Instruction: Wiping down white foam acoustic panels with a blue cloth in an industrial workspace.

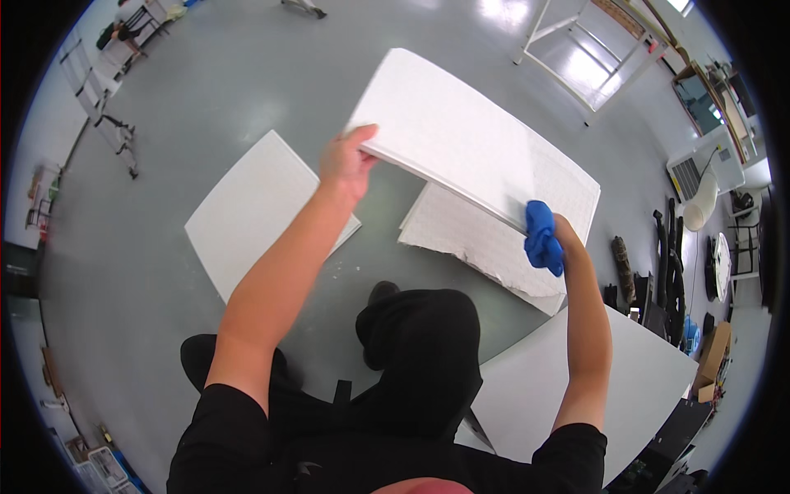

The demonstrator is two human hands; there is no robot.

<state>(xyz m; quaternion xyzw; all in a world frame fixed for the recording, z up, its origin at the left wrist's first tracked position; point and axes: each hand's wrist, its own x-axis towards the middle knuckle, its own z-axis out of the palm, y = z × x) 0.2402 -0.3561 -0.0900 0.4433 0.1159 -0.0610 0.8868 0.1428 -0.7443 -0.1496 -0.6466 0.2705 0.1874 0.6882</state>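
Showing a plain, smooth white face, a long flat rectangular panel slants across in front of the person crouching here, its near left end closest to the body's midline and its far corner softly rounded. A thin lip runs along the near long edge. Toward the right end the white turns faintly patterned, and from where I stand I can't tell whether that is the panel itself or a layer under it.

Beyond the far long edge, smooth grey floor spreads toward a white metal-framed stand. On the near side things are tighter: a textured white sheet with a ragged edge lies partly beneath the panel, and the person's black-trousered knee sits just short of it. A second flat white board lies on the floor to the left, and a broad white slab with straight sides fills the space beside the right forearm.

The left hand is clamped on the panel's near left edge, thumb over the top face. The right hand is closed around a crumpled blue cloth at the near edge, farther right; its fingertips are hidden.
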